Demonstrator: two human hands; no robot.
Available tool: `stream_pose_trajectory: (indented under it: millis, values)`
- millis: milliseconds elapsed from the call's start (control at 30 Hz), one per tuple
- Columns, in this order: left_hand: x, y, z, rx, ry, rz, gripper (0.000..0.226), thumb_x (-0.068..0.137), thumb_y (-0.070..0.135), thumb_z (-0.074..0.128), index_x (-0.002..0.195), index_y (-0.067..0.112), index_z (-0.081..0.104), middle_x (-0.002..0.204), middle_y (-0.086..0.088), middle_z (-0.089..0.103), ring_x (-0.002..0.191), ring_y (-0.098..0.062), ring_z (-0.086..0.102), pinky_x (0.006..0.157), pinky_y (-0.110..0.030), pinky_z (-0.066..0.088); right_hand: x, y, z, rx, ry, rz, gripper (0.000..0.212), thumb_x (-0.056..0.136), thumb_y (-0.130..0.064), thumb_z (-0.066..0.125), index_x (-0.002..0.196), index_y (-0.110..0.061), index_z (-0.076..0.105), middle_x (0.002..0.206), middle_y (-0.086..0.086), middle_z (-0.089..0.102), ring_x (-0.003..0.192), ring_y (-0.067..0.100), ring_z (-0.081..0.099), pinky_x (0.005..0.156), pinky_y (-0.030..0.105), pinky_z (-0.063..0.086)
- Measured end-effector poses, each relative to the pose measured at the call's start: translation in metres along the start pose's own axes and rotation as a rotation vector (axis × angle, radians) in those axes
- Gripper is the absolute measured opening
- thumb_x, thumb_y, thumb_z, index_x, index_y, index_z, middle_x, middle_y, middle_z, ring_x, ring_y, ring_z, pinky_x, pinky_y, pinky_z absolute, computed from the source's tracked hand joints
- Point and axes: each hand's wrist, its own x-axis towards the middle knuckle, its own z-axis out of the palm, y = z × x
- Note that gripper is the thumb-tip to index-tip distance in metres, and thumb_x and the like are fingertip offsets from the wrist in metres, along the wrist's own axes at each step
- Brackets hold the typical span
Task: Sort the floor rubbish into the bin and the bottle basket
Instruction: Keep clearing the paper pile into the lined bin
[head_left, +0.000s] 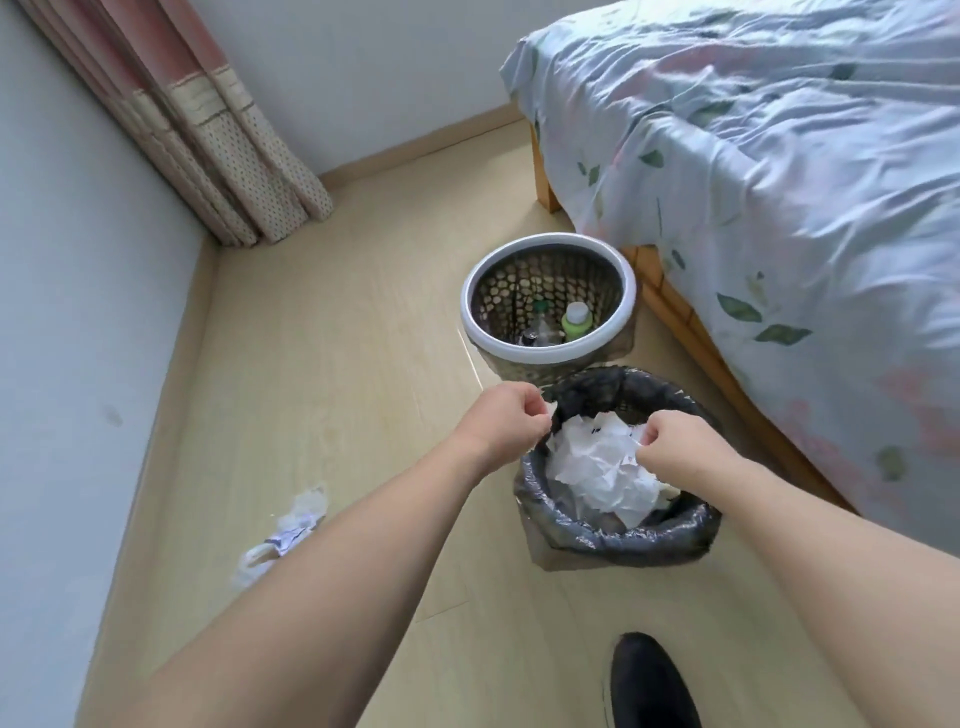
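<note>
A crumpled white paper (597, 462) hangs over the bin (670, 540), which is lined with a black bag. My left hand (501, 421) pinches the paper's left edge and my right hand (675, 441) pinches its right edge. Behind the bin stands the woven bottle basket (488, 332) with a white rim; a green bottle with a white cap (575, 319) and a clear bottle (540, 325) lie inside. More crumpled plastic and paper rubbish (285, 525) lies on the floor to the left, partly hidden by my left forearm.
A bed (779, 182) with a floral blue cover fills the right side, its wooden frame close to both containers. Curtains (208, 140) hang in the far left corner. My dark shoe (649, 680) is at the bottom. Pale wooden floor stretches to the left wall.
</note>
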Motion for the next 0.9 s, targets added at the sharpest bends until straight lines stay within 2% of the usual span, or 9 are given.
stream_pose_trajectory:
  millis: [167, 267, 367, 467, 600, 667, 733, 833, 900]
  values:
    - [0.045, 0.007, 0.085, 0.237, -0.113, 0.009, 0.015, 0.087, 0.017, 0.048, 0.074, 0.019, 0.056, 0.079, 0.0, 0.063, 0.077, -0.023, 0.059, 0.063, -0.03, 0.046, 0.037, 0.031, 0.023, 0.093, 0.042, 0.092, 0.006, 0.087, -0.013, 0.052, 0.081, -0.012, 0.054, 0.08, 0.008, 0.06, 0.071, 0.022, 0.057, 0.053, 0.028, 0.039]
    - [0.061, -0.002, 0.114, 0.367, -0.242, -0.014, 0.012, 0.085, 0.01, 0.046, 0.084, 0.012, 0.058, 0.092, -0.008, 0.065, 0.086, -0.028, 0.061, 0.068, -0.031, 0.047, 0.054, 0.037, 0.038, 0.152, -0.009, 0.092, 0.004, 0.085, -0.014, 0.053, 0.081, -0.015, 0.053, 0.083, 0.009, 0.063, 0.076, 0.024, 0.063, 0.061, 0.033, 0.049]
    - [0.064, -0.013, 0.115, 0.359, -0.273, -0.03, 0.01, 0.082, 0.008, 0.045, 0.08, 0.014, 0.052, 0.089, -0.006, 0.061, 0.082, -0.027, 0.058, 0.062, -0.029, 0.041, 0.055, 0.04, 0.048, 0.204, -0.051, 0.081, 0.014, 0.09, -0.023, 0.056, 0.103, -0.023, 0.053, 0.087, 0.0, 0.06, 0.076, 0.017, 0.062, 0.056, 0.027, 0.049]
    - [0.057, -0.02, 0.098, 0.321, -0.239, -0.027, 0.009, 0.08, 0.009, 0.045, 0.077, 0.014, 0.051, 0.079, -0.002, 0.056, 0.074, -0.024, 0.052, 0.056, -0.029, 0.039, 0.045, 0.037, 0.044, 0.165, -0.035, 0.065, 0.034, 0.092, -0.03, 0.056, 0.124, -0.025, 0.047, 0.094, -0.001, 0.058, 0.076, 0.016, 0.059, 0.052, 0.025, 0.039]
    - [0.034, -0.028, 0.048, 0.212, -0.129, -0.055, 0.021, 0.08, 0.011, 0.05, 0.095, 0.018, 0.063, 0.096, 0.0, 0.064, 0.089, -0.021, 0.06, 0.072, -0.027, 0.049, 0.027, 0.006, 0.023, 0.133, 0.034, 0.016, 0.037, 0.091, -0.018, 0.052, 0.127, -0.022, 0.047, 0.097, 0.0, 0.061, 0.077, 0.017, 0.061, 0.056, 0.026, 0.045]
    - [0.019, -0.034, 0.017, 0.168, -0.036, -0.061, 0.019, 0.083, 0.014, 0.052, 0.095, 0.018, 0.066, 0.099, 0.0, 0.067, 0.093, -0.02, 0.062, 0.079, -0.028, 0.051, 0.014, -0.025, 0.017, 0.097, 0.05, -0.025, 0.039, 0.091, -0.016, 0.049, 0.129, -0.022, 0.048, 0.106, 0.001, 0.062, 0.089, 0.02, 0.061, 0.067, 0.03, 0.049]
    - [-0.001, -0.047, -0.017, 0.15, 0.037, -0.076, 0.013, 0.085, 0.018, 0.054, 0.092, 0.02, 0.065, 0.098, 0.0, 0.067, 0.092, -0.021, 0.063, 0.077, -0.028, 0.052, -0.001, -0.062, 0.02, 0.049, 0.051, -0.1, 0.041, 0.089, -0.018, 0.05, 0.13, -0.019, 0.049, 0.114, 0.003, 0.061, 0.1, 0.023, 0.059, 0.082, 0.035, 0.051]
    - [-0.036, -0.08, -0.065, 0.145, 0.073, -0.128, 0.016, 0.087, 0.018, 0.053, 0.097, 0.021, 0.065, 0.102, 0.001, 0.066, 0.094, -0.02, 0.063, 0.077, -0.029, 0.053, -0.021, -0.117, 0.04, -0.028, 0.015, -0.231, 0.038, 0.086, -0.017, 0.052, 0.123, -0.016, 0.054, 0.114, 0.003, 0.06, 0.101, 0.022, 0.058, 0.084, 0.034, 0.05]
    - [-0.06, -0.112, -0.094, 0.136, 0.07, -0.178, 0.021, 0.087, 0.015, 0.051, 0.103, 0.02, 0.065, 0.107, 0.001, 0.065, 0.097, -0.019, 0.062, 0.082, -0.03, 0.053, -0.034, -0.153, 0.064, -0.069, -0.039, -0.287, 0.043, 0.086, -0.019, 0.051, 0.129, -0.017, 0.051, 0.123, 0.003, 0.056, 0.11, 0.021, 0.055, 0.091, 0.034, 0.048]
